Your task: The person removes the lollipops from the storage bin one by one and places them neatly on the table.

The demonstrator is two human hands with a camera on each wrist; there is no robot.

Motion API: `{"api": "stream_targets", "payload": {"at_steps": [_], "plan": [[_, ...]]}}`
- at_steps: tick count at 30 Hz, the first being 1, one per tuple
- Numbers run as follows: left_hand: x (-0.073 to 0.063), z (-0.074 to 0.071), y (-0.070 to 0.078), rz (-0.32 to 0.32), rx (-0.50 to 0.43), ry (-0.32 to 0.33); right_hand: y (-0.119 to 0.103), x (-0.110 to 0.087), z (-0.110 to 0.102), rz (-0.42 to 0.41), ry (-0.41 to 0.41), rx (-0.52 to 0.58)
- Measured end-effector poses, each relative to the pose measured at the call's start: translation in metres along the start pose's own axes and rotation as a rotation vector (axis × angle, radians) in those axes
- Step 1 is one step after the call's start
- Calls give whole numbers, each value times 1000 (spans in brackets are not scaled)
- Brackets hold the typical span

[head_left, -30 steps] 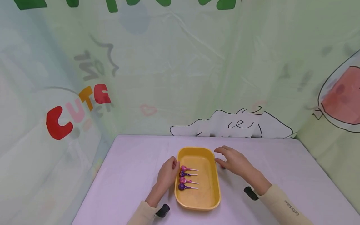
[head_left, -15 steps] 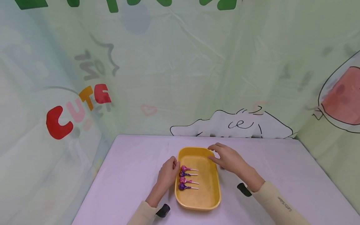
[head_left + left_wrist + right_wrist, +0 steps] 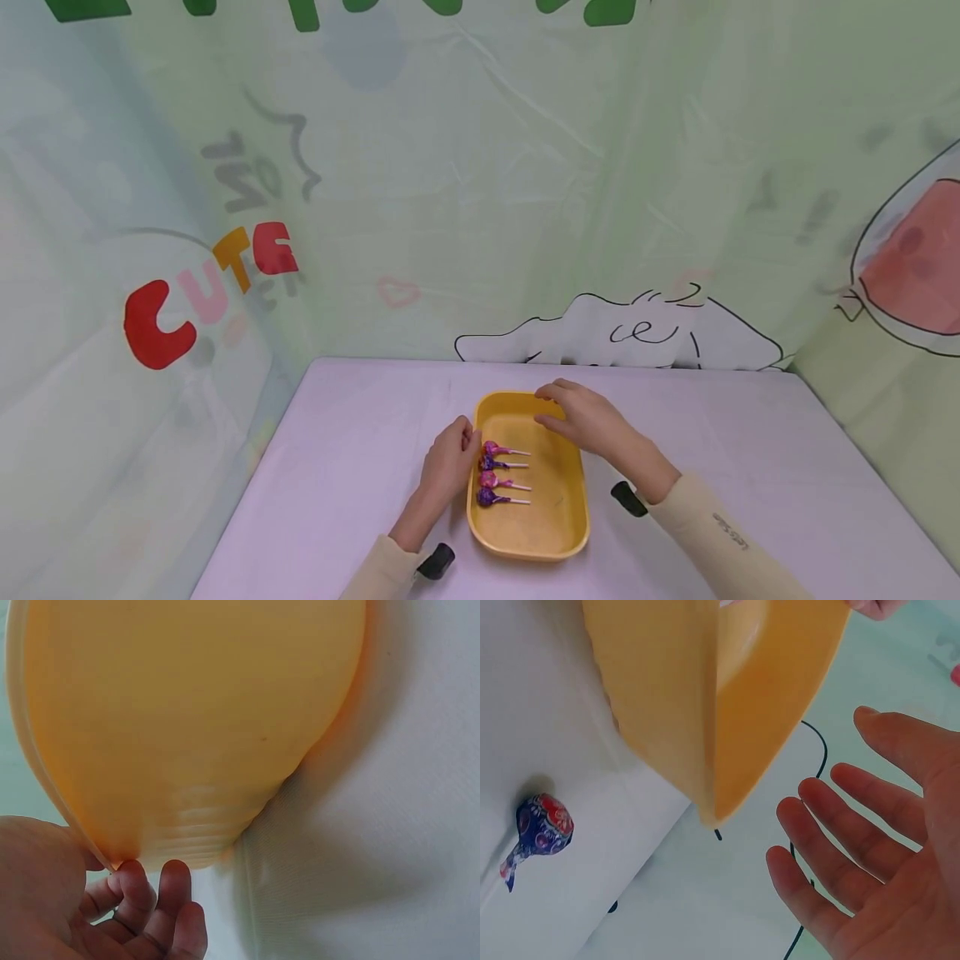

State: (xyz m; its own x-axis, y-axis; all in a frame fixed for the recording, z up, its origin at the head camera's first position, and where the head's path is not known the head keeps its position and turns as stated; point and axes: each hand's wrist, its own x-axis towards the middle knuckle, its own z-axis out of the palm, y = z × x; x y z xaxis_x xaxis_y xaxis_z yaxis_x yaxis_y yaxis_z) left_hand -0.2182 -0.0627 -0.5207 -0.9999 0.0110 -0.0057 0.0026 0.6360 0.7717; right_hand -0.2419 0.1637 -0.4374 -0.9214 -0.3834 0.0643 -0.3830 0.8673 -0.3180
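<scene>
A yellow plastic tray point(image 3: 525, 537) lies on the table with several wrapped lollipops point(image 3: 487, 497) lined up along its left side, sticks toward the right. My left hand point(image 3: 447, 457) pinches the tray's left rim between thumb and fingers; the left wrist view shows the fingertips point(image 3: 133, 874) right at the edge. Over the tray's far right corner hovers my right hand point(image 3: 588, 418), fingers spread and holding nothing. One more lollipop point(image 3: 546, 825), in a blue and red wrapper, lies on the table outside the tray in the right wrist view; the right arm hides it in the head view.
The table point(image 3: 360, 467) has a pale lilac cover and meets a printed green curtain point(image 3: 450, 208) at its back edge. Curtain panels also close off the left and right sides. A black wrist camera point(image 3: 628, 498) sits by the right forearm.
My right hand has moved left from beside the tray to over its far right corner, fingers still apart. The left hand keeps its grip on the rim, and the lollipops stay put.
</scene>
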Motion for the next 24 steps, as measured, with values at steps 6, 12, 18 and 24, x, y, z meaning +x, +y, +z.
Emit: {"api": "stream_targets", "payload": {"at_steps": [6,12,18,24], "plan": [[0,1,0,2,3,4,-10,4,7,-30,-15,-15],[0,0,1,1,-16,-4,-21,8,11,-40,-24,-10],[0,-1,1,5,-24,-10,-27,14,17,-52,-39,-14],[1,-1,0,3,-28,-16,-32,20,23,-63,-72,-7]]}}
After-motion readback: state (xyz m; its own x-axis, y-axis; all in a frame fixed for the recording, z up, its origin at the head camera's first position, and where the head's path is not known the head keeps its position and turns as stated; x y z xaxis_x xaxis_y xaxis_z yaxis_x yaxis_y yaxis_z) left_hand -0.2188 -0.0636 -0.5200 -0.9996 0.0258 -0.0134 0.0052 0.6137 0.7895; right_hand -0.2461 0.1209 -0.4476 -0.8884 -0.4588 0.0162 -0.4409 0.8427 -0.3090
